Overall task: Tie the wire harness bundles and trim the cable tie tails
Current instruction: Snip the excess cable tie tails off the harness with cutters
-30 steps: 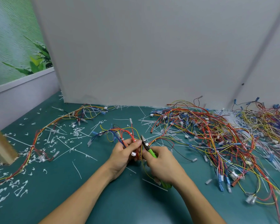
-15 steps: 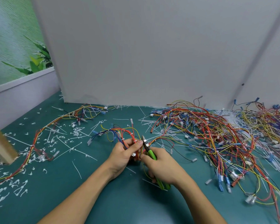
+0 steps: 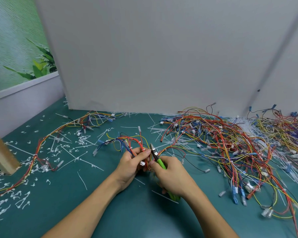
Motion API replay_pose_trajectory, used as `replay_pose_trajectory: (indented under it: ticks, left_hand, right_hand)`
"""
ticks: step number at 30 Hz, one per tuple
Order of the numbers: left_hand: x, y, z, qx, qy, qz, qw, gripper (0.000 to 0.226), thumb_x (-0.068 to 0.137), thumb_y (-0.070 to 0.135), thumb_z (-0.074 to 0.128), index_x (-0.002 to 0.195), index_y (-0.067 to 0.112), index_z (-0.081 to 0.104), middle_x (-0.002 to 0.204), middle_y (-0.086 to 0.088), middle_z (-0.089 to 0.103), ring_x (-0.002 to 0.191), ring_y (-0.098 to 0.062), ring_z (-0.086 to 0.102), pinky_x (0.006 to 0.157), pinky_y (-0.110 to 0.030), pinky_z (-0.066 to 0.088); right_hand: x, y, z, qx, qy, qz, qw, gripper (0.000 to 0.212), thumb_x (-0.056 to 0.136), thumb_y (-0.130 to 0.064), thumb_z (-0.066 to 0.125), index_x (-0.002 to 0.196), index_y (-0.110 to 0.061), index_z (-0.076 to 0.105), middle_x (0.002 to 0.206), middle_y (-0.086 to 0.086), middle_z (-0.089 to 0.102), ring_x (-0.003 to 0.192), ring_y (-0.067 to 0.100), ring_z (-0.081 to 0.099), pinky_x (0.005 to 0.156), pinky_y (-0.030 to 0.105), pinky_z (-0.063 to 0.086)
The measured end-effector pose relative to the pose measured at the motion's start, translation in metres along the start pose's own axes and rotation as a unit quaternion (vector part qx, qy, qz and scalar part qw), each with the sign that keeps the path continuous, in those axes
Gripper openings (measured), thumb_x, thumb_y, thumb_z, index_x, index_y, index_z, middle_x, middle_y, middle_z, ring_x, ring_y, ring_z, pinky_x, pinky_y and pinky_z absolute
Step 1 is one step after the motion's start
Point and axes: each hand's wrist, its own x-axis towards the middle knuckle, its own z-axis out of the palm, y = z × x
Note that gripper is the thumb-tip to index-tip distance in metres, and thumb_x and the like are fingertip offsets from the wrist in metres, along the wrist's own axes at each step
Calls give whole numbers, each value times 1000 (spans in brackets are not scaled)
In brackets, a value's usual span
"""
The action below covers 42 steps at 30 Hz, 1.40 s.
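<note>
My left hand (image 3: 130,166) grips a wire harness (image 3: 129,143) of red, yellow, blue and black wires at the middle of the green table. My right hand (image 3: 173,176) grips green-handled cutters (image 3: 159,163), whose metal jaws point up and sit right beside my left thumb at the bundle. The cable tie under the jaws is hidden by my fingers. The cutters' handle ends stick out below my right palm.
A big tangle of loose harnesses (image 3: 230,148) covers the table's right side. A tied harness (image 3: 46,145) trails along the left. Cut tie tails (image 3: 55,152) and whole white cable ties (image 3: 81,159) litter the green mat (image 3: 110,212). A wooden post (image 3: 0,155) stands left, a grey panel (image 3: 162,57) behind.
The cutters' jaws have edged slightly toward my left thumb and the bundle. Both hands stay in nearly the same place.
</note>
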Motion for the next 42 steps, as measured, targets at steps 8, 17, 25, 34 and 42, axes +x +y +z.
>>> replay_pose_trajectory:
  ticks: [8, 17, 25, 34, 42]
  left_hand:
    - [-1, 2, 1, -15, -1, -9, 1000, 19, 84, 22, 65, 80, 4, 63, 64, -7, 59, 53, -15, 53, 50, -24, 39]
    - [-1, 1, 2, 8, -5, 1, 1000, 21, 96, 13, 59, 76, 8, 61, 61, -3, 54, 53, -15, 47, 50, -23, 40]
    - [0, 1, 2, 21, -5, 1, 1000, 23, 85, 24, 65, 66, 13, 61, 61, -5, 53, 54, -17, 47, 51, -23, 39]
    - [1, 1, 1, 7, -15, -7, 1000, 23, 86, 22, 64, 68, 11, 56, 60, -2, 49, 54, -15, 46, 52, -22, 38]
    - [0, 1, 1, -2, -18, -8, 1000, 23, 85, 23, 65, 67, 12, 57, 61, -4, 49, 55, -15, 46, 52, -23, 38]
  right_hand:
    - [-1, -1, -1, -18, -15, 7, 1000, 19, 93, -32, 52, 88, -16, 62, 71, 8, 57, 53, 23, 61, 53, 49, 62]
    - [-1, -3, -4, -66, 23, 11, 997, 27, 98, -33, 53, 85, -9, 57, 63, 2, 50, 49, 22, 47, 51, 47, 54]
    - [-3, -3, -4, -10, -53, 3, 999, 18, 89, -40, 57, 87, -23, 60, 61, -4, 53, 49, 21, 59, 53, 52, 62]
    - [-3, -1, -5, -19, -43, -27, 999, 18, 96, -39, 59, 85, -24, 59, 61, -2, 52, 46, 18, 55, 46, 36, 55]
    - [-2, -1, -7, -33, -32, -31, 998, 20, 96, -32, 64, 80, -22, 58, 57, 1, 50, 41, 19, 49, 42, 30, 48]
